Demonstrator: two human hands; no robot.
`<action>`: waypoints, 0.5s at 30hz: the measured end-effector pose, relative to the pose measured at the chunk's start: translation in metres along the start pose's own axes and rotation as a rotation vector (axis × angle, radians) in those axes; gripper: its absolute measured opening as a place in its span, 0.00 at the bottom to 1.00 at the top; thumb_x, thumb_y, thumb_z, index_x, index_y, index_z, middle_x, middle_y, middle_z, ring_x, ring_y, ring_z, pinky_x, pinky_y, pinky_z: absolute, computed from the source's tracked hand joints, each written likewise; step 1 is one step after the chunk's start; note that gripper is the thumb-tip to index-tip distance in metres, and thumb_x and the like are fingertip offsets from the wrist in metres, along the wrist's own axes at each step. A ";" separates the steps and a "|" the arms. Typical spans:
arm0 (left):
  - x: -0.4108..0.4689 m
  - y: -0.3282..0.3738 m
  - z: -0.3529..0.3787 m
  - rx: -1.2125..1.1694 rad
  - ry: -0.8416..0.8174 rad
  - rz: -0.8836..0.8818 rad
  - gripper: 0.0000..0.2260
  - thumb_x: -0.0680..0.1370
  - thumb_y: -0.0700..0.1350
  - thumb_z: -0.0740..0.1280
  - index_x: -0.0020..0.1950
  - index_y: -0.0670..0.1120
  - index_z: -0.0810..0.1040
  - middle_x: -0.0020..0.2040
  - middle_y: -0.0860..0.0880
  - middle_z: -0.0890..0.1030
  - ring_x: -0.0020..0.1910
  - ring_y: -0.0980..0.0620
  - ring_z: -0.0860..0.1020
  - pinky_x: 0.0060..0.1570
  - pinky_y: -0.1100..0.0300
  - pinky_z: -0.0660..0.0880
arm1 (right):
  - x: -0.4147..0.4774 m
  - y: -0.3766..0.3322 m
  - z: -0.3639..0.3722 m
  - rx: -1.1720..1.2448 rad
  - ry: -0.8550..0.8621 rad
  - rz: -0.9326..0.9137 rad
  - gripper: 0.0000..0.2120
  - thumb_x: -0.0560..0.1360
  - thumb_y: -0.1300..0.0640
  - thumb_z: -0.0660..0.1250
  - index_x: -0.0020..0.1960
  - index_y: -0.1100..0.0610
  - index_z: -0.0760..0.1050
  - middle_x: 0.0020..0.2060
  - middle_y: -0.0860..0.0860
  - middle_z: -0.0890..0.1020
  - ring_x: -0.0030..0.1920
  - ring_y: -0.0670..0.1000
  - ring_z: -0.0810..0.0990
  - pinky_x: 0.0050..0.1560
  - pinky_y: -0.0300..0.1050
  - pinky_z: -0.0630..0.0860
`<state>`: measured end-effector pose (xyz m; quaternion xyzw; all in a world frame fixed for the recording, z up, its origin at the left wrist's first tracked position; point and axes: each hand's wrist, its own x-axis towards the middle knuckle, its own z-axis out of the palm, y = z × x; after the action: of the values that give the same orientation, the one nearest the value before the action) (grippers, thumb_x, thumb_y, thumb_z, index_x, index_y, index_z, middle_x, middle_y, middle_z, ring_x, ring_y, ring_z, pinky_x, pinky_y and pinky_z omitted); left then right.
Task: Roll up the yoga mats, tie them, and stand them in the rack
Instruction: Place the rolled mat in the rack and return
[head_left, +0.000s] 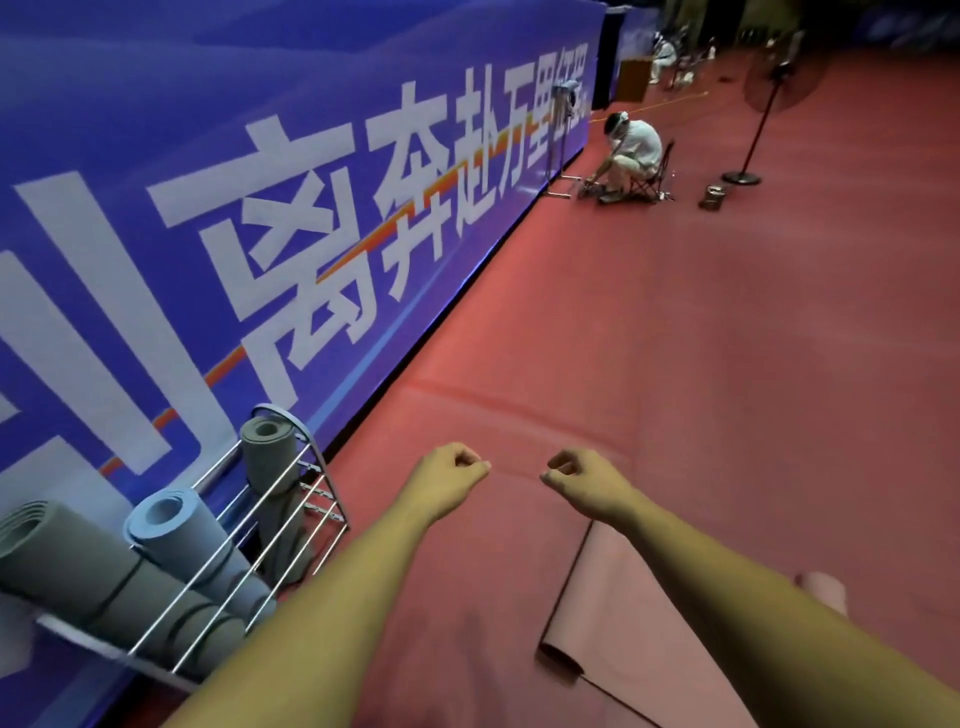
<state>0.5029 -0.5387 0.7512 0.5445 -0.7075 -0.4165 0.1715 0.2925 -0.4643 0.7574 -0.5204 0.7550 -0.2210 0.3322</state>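
Both hands out ahead at arm's length, over the floor. Left hand (457, 467) and right hand (576, 470) each curled tight, thumb to fingertips. A faint thin cord (517, 470) seems to stretch between the two pinches, too fine to be sure, probably a tie held ready.

Progress, as judged:
- Wire rack (291, 525) at left against the wall already holds several rolled mats: a grey-green roll (265, 457) upright at the far end, a blue roll (171, 525) and another grey-green roll (57, 551) leaning nearer. Dark bands show round the near rolls, so they look tied.
- A pink mat (608, 587) lies on the floor under the right forearm, well apart from the rack. Mostly flat, near end only curled over. Not rolled, not tied, not racked.
- A pale pink rounded end (826, 590) shows behind the right arm. Cannot tell if it belongs to the same mat.
- Left to do: roll the pink mat, tie it, stand it with the others.

Surface and room: red sports floor (727, 338), faint seam across it. Long blue banner wall (156, 156) with white lettering along the left. Farther off, a seated person (636, 148) bent over something on the floor, a pedestal fan (763, 109), more people at the far end.
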 end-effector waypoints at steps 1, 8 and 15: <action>-0.014 0.014 0.025 0.001 -0.006 0.015 0.05 0.75 0.48 0.70 0.42 0.48 0.81 0.40 0.49 0.83 0.43 0.48 0.81 0.49 0.54 0.77 | -0.019 0.024 -0.014 0.002 0.014 0.004 0.14 0.77 0.51 0.67 0.58 0.59 0.78 0.51 0.55 0.82 0.51 0.54 0.80 0.50 0.43 0.74; -0.100 0.110 0.168 -0.067 -0.078 -0.001 0.06 0.76 0.47 0.68 0.43 0.47 0.81 0.41 0.48 0.84 0.45 0.48 0.82 0.47 0.55 0.77 | -0.137 0.150 -0.094 0.027 0.022 0.054 0.12 0.77 0.53 0.67 0.55 0.61 0.79 0.49 0.55 0.82 0.48 0.53 0.80 0.46 0.43 0.74; -0.105 0.187 0.258 -0.084 -0.110 0.021 0.04 0.75 0.43 0.68 0.43 0.45 0.82 0.39 0.49 0.83 0.46 0.47 0.83 0.46 0.55 0.78 | -0.156 0.229 -0.168 0.054 0.063 0.062 0.12 0.77 0.52 0.66 0.57 0.58 0.77 0.48 0.53 0.81 0.43 0.51 0.78 0.35 0.39 0.70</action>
<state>0.2426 -0.3281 0.7648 0.5055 -0.7034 -0.4736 0.1594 0.0607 -0.2379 0.7592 -0.4805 0.7746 -0.2471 0.3288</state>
